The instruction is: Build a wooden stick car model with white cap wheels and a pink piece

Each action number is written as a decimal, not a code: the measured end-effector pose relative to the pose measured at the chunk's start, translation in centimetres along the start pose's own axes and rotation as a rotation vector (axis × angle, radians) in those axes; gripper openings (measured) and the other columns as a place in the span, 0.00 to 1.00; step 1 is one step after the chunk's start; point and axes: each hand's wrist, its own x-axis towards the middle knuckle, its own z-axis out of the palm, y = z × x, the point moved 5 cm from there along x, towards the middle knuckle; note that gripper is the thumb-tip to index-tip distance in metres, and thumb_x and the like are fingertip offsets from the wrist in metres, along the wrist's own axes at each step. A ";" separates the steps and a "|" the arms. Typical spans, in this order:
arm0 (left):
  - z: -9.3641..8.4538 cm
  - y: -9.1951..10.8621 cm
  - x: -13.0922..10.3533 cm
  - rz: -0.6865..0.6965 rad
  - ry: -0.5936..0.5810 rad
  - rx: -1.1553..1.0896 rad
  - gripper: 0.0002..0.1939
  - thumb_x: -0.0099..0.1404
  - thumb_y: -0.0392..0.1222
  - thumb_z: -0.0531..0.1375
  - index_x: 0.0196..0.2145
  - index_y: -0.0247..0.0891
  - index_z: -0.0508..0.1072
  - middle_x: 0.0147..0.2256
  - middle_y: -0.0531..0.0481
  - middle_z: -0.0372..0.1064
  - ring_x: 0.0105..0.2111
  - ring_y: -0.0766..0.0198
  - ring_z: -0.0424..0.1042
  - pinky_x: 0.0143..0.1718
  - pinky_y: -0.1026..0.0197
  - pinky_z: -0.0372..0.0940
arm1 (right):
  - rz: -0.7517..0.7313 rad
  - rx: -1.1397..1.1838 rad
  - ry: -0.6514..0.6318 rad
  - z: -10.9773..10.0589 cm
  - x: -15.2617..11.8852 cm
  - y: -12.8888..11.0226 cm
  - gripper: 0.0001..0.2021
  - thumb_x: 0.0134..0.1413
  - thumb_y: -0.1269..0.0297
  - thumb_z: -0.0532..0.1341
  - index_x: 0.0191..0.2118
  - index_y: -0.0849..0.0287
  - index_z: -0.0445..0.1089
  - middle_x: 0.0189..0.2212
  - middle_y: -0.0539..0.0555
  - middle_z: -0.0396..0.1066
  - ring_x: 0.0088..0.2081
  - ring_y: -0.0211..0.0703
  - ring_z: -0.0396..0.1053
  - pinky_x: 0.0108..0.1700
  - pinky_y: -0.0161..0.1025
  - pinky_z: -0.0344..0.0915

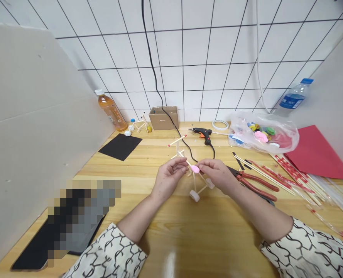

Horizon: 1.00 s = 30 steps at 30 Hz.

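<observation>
A small model of thin wooden sticks [195, 186] with white bottle-cap wheels stands on the wooden table [188, 239] between my hands. My left hand [168, 178] pinches one of the upper sticks. With its fingertips my right hand [217, 174] holds a pink cap [195, 169] against the end of that stick. One white wheel [194, 195] rests on the table, another sits by my right hand.
Red-handled pliers [256, 182] lie right of my hand, beside loose sticks [287, 175] and red paper [316, 152]. Behind are a black glue gun [202, 132], a plastic bag of caps [261, 135], a tape roll [220, 124], a cardboard box [163, 117], another stick model [138, 125], two bottles, black paper [120, 146].
</observation>
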 end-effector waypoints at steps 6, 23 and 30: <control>-0.4 0.3 0.4 -0.067 -0.030 -0.019 0.15 0.49 0.38 0.65 0.37 0.33 0.75 0.33 0.46 0.74 0.34 0.62 0.72 0.42 0.59 0.66 | 0.091 0.205 -0.073 1.3 -0.7 -0.1 0.09 0.37 0.66 0.56 0.26 0.61 0.72 0.23 0.50 0.70 0.29 0.38 0.65 0.34 0.36 0.60; -0.1 3.0 -1.8 0.511 0.114 0.944 0.17 0.51 0.52 0.63 0.29 0.34 0.71 0.25 0.50 0.68 0.24 0.68 0.65 0.26 0.65 0.62 | 0.055 0.189 -0.014 2.0 -0.9 -0.1 0.08 0.41 0.62 0.59 0.29 0.59 0.71 0.26 0.51 0.73 0.32 0.41 0.69 0.38 0.38 0.63; 1.2 2.9 -2.5 0.634 0.152 1.207 0.14 0.53 0.50 0.61 0.26 0.35 0.69 0.24 0.51 0.68 0.23 0.68 0.66 0.24 0.66 0.58 | 0.049 0.222 0.005 2.3 0.2 0.8 0.11 0.43 0.58 0.59 0.29 0.61 0.68 0.24 0.51 0.69 0.28 0.38 0.66 0.32 0.36 0.61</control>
